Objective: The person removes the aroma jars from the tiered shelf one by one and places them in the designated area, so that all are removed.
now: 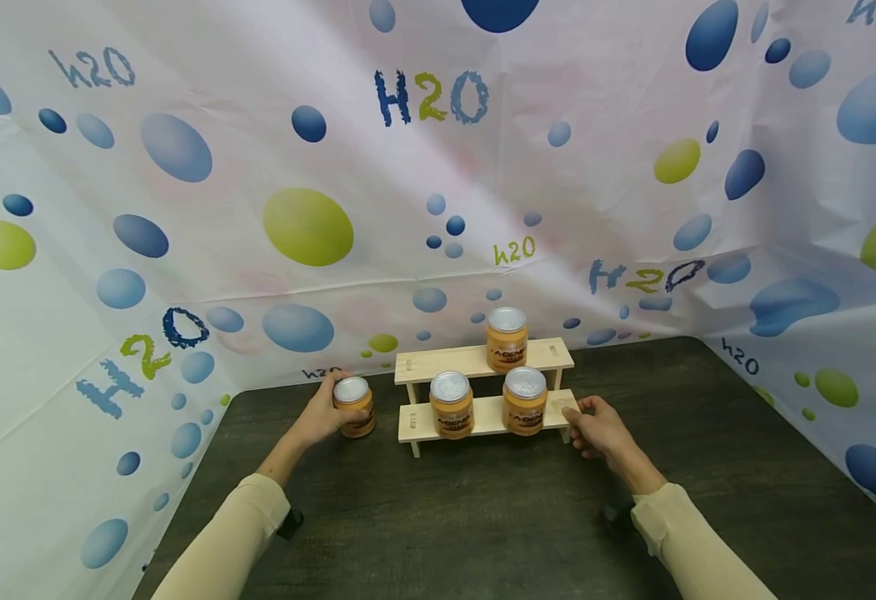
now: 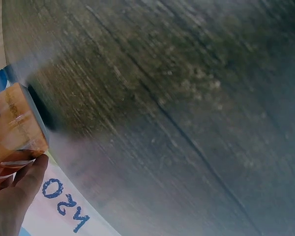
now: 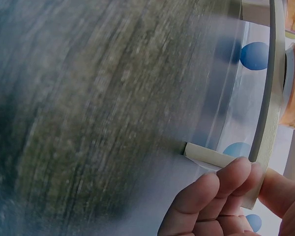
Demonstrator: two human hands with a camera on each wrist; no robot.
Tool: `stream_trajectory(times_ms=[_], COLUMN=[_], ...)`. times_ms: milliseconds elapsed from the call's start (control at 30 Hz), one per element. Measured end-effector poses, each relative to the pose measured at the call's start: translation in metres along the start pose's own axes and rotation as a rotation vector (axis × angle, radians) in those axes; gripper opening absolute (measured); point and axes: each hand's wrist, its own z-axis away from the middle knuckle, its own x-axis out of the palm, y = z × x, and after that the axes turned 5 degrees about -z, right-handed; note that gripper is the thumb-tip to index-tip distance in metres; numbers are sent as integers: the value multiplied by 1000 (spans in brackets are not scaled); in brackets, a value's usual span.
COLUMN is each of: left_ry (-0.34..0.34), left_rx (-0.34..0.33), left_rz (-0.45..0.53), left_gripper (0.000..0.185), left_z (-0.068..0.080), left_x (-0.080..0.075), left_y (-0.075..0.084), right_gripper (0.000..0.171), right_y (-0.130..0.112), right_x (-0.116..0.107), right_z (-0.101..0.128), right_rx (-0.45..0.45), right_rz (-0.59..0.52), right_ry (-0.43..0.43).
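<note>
A two-tier wooden rack (image 1: 483, 417) stands on the dark table (image 1: 483, 517). One orange jar with a silver lid (image 1: 507, 337) sits on its upper shelf, two more (image 1: 451, 404) (image 1: 524, 400) on the lower shelf. My left hand (image 1: 317, 417) grips another orange jar (image 1: 353, 406) (image 2: 14, 123) standing on the table left of the rack. My right hand (image 1: 595, 427) pinches the right end of the lower shelf (image 3: 265, 147), fingers (image 3: 221, 191) curled on its edge.
A white backdrop with blue and green bubbles and "H2O" lettering (image 1: 430, 96) closes in the table at the back and both sides. Bare dark tabletop lies in front of the rack and to its right.
</note>
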Motion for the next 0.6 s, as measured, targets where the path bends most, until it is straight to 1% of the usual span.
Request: stream_trajectory(times_ms=[267, 600], left_ry=[-3, 0], left_rx=[-9, 1], left_rz=[1, 18], left_gripper=[85, 85], left_z=[-2, -2], left_x=[3, 5], left_y=[0, -1], right_gripper=[35, 34], right_y=[0, 0], right_x=[0, 1], right_z=[0, 0], right_rx=[1, 4], right_rz=[5, -2], right_ry=[0, -1])
